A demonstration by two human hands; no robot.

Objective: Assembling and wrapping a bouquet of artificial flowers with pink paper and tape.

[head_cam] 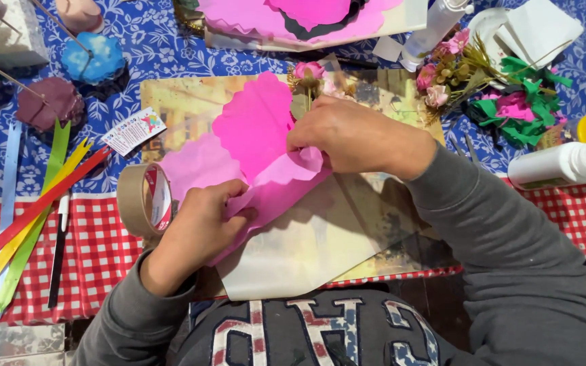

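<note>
A sheet of bright pink crepe paper (252, 125) with a scalloped edge lies on a glossy printed sheet (320, 240) in front of me. My left hand (201, 224) pinches the paper's near, lower edge. Its upper folded part is pressed and gripped by my right hand (347, 135), just below a small pink artificial flower (308, 71) on a stem. A roll of brown tape (145, 200) stands on edge touching my left hand's left side.
Coloured paper strips (28, 217) and a black pen (57, 254) lie at the left. Foam blobs on sticks (93, 57) sit far left. A bunch of pink flowers with green paper (503, 102) and white glue bottles (564, 163) stand at the right. More pink paper (306, 17) lies behind.
</note>
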